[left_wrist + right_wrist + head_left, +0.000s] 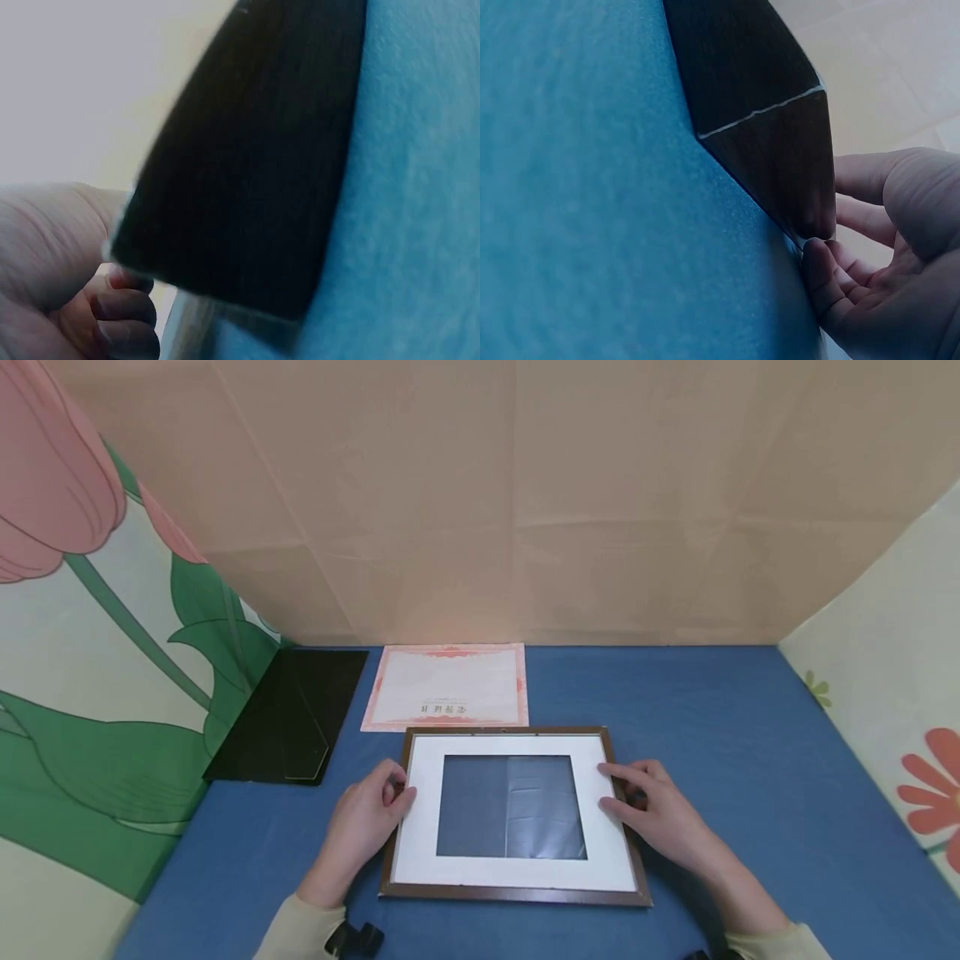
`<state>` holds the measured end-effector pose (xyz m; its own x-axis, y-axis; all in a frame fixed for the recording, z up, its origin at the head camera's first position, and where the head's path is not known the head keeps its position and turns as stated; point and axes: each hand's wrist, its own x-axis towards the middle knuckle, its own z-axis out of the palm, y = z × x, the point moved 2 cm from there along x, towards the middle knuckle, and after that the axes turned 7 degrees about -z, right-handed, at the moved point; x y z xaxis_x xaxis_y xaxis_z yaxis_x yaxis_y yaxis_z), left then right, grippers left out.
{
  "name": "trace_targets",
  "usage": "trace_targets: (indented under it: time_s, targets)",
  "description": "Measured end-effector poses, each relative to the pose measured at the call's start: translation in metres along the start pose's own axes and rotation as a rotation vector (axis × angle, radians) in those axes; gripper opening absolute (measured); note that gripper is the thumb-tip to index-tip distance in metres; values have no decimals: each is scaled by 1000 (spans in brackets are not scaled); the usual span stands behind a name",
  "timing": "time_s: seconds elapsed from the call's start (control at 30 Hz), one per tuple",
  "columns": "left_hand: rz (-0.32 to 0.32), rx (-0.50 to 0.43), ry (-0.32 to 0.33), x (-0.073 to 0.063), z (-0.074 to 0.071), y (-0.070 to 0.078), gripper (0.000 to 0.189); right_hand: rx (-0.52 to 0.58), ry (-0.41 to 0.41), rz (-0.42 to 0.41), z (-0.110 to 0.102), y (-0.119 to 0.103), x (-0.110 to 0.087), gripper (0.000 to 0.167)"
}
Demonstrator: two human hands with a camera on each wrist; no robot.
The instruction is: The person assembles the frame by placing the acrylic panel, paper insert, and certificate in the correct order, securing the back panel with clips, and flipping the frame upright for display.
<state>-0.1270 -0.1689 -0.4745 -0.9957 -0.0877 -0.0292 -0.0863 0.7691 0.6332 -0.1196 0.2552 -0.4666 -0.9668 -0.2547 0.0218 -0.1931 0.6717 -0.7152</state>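
A brown picture frame (517,894) lies on the blue cloth in front of the person. Within it sits a white mat board (517,872) with a rectangular opening, and a shiny clear sheet (543,806) shows through. At the frame's left side, the left hand (365,814) bends its fingers by the rim, its thumb over the mat's edge. Opposite it, the right hand (656,810) holds the right side, with thumb and forefinger tips on the mat. In the right wrist view, lower fingers (821,274) curl against the frame's outer side.
A black backing board (288,714) with a fold-out stand lies at the back left. Beside it is a certificate sheet (457,685) with a pink border, close to the frame's far edge. A beige wall rises behind; flower-patterned panels stand on both sides.
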Motion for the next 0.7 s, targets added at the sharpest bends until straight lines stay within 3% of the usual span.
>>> trace_targets:
  time_s: [0.13, 0.4, 0.7]
  targets:
    - [20, 2, -1, 2, 3, -4, 43, 2, 3, -1, 0, -1, 0, 54]
    - [5, 3, -33, 5, 7, -7, 61, -27, -39, -24, 0, -2, -1, 71]
    - [10, 24, -26, 9, 8, -5, 60, -69, -39, -44, 2, -1, -1, 77]
